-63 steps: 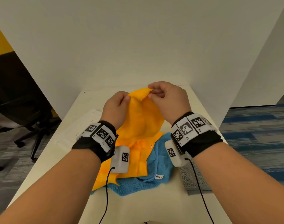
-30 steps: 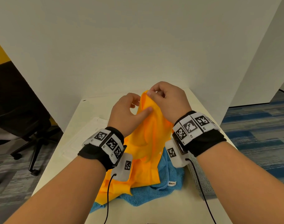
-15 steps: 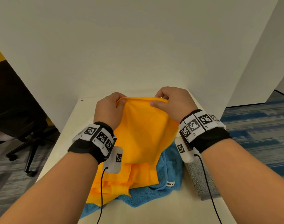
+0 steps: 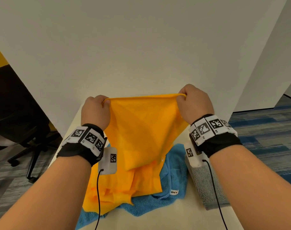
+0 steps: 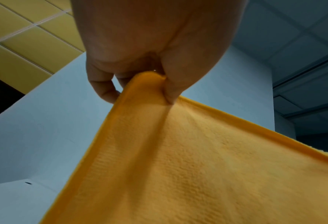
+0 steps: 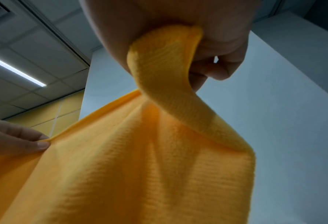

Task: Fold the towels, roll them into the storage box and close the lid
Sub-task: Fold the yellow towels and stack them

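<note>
orange towel (image 4: 141, 130) top corners pinched in fingers of left hand (image 4: 95, 112) and right hand (image 4: 195, 105)

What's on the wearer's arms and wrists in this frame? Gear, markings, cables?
Bare forearms, no sleeves. Each wrist has a black fabric wrist band topped with white blocks of black square fiducial tags. A white tagged module hangs under each wrist, and a thin black cable trails from each.

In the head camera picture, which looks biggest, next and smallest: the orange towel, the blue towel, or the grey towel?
1. orange towel, held up by the left hand and right hand; being nearer the camera adds to it.
2. blue towel, mostly hidden under the orange one.
3. grey towel, partly hidden by the right arm, so ranks 2 and 3 are unsure.
</note>
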`<move>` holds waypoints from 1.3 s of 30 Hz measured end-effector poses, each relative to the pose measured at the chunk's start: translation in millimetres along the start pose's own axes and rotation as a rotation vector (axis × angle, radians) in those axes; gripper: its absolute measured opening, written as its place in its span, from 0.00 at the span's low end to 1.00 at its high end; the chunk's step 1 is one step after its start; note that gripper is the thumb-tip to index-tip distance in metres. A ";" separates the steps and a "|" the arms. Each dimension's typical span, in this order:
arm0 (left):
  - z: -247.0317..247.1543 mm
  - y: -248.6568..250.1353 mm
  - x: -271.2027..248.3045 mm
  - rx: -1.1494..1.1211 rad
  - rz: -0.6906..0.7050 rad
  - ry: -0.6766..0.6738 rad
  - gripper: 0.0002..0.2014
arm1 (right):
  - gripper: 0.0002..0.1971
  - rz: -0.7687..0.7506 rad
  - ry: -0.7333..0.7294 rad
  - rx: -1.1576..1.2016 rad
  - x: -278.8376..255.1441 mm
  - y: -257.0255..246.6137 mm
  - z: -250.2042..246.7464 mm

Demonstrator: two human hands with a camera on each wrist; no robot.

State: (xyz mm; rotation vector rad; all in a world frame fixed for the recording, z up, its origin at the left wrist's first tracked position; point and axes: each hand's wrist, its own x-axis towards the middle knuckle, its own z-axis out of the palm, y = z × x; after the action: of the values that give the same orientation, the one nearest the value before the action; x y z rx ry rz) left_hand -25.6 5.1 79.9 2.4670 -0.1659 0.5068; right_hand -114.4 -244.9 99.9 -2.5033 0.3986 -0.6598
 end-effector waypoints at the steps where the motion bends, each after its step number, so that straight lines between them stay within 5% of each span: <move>1: -0.5 -0.8 0.1 0.009 -0.018 -0.010 0.16 | 0.11 0.022 0.009 0.004 0.8 1.8 -1.0; 7: -5.1 0.2 -1.5 -0.106 -0.171 -0.039 0.15 | 0.14 0.102 0.053 0.060 5.6 16.1 -5.3; 13: -13.7 14.1 -7.8 -0.645 -0.458 -0.090 0.14 | 0.13 0.164 0.123 0.106 9.2 26.8 -10.4; 19: -18.8 41.6 -24.7 -0.837 -0.353 -0.358 0.12 | 0.09 0.168 0.072 0.268 3.2 21.2 -8.2; 24: -15.8 64.2 -42.6 -0.876 -0.292 -0.525 0.07 | 0.07 0.092 -0.141 0.403 -5.5 12.9 -5.8; 31: -1.2 82.2 -56.7 -0.869 -0.309 -0.545 0.10 | 0.05 -0.036 -0.274 0.607 -18.1 -1.7 -3.1; 39: 3.3 94.4 -64.6 -0.913 -0.368 -0.537 0.12 | 0.04 -0.195 -0.247 0.508 -28.7 -7.6 -1.0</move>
State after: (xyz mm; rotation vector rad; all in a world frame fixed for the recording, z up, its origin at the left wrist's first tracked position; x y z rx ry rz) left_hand -105.9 -73.1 103.1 1.6105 -0.1144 -0.3490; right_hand -137.9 -227.7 94.1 -2.1091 -0.0984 -0.4452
